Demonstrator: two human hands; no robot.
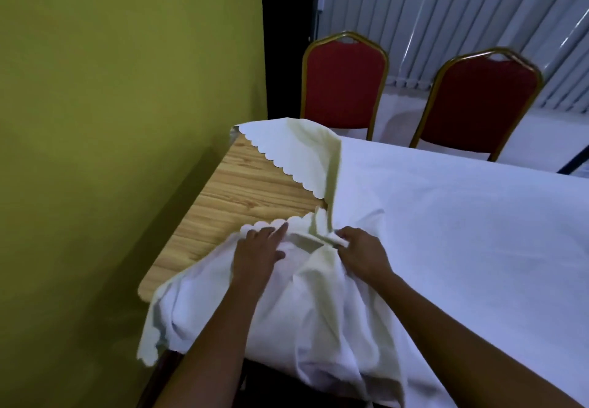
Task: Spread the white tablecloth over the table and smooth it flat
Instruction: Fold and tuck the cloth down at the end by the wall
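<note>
The white tablecloth (446, 216) with a scalloped edge covers most of the wooden table (242, 197), lying flat on the right. Its left end is folded back and bunched, leaving a strip of bare wood showing on the left. My left hand (258, 251) lies flat on the bunched cloth by the scalloped hem, fingers extended. My right hand (360, 251) pinches a fold of the cloth just to the right of it. Part of the cloth hangs off the near edge of the table in loose folds.
A yellow-green wall (127, 120) runs close along the table's left side. Two red chairs with gold frames (344, 85) (481, 104) stand behind the far edge. Vertical blinds (446, 9) hang at the back right.
</note>
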